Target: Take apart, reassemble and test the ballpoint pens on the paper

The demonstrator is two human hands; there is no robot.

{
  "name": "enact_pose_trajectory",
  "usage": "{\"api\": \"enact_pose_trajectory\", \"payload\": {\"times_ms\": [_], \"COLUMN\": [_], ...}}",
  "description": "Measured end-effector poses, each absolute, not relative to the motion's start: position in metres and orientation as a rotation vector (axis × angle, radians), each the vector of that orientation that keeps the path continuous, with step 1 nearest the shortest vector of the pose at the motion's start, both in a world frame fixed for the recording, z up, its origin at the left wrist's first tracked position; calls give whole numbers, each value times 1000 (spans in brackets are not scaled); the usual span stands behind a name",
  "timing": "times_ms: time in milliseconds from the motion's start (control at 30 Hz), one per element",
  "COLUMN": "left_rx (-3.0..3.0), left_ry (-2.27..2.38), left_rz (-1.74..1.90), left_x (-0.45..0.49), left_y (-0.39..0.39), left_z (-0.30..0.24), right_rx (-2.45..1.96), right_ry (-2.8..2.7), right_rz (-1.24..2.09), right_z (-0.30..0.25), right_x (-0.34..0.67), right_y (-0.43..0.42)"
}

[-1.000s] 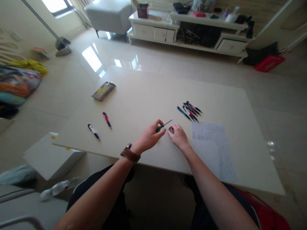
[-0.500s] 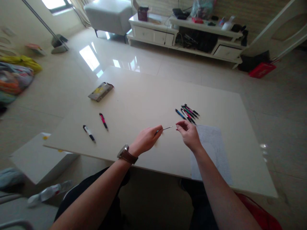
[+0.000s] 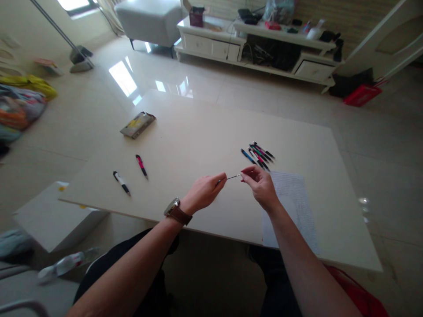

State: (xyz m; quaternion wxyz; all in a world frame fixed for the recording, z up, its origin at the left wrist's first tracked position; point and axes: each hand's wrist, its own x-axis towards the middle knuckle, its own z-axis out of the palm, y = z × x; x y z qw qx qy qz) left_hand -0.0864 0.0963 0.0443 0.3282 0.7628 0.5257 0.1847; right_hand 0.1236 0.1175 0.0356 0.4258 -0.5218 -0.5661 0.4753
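My left hand (image 3: 208,190), with a brown-strapped watch (image 3: 176,210) on the wrist, is closed around a thin dark pen refill (image 3: 233,177). The refill's pale tip points right, toward my right hand (image 3: 259,182). That hand is pinched, thumb against forefinger, right at the tip. Whatever small thing sits between those fingertips is too tiny to make out. Both hands are above the near part of the white table (image 3: 198,132). Beyond the right hand lies a cluster of several click pens (image 3: 259,155) in different colours.
A written sheet of paper (image 3: 295,207) lies under my right forearm. Leftward on the table are a pink-and-black pen (image 3: 142,166), a white-and-black pen (image 3: 122,183) and a flat grey-yellow box (image 3: 138,125). A plastic bottle (image 3: 69,264) lies below the table's left side.
My left hand has shifted slightly right with the refill. Its tip now meets the pinched fingers of my right hand, where a small gap was before.
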Motion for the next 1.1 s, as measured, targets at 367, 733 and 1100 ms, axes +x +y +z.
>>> {"api": "enact_pose_trajectory", "payload": {"times_ms": [367,733,1100], "left_rx": [2003,1671,1626], "left_ry": [1372,1396,1399], "left_rz": [448,784,831], "left_x": [-85,-94,-101], "left_y": [94,101,100], "left_z": [42,50,55], "right_rx": [-1309,-1573,-1608], "right_ry": [-1478,-1978,-2457], "right_rz": [1234,1079,915], "right_z": [35,15,-22], "right_x": [118,98,45], "right_y": [114,111,91]}}
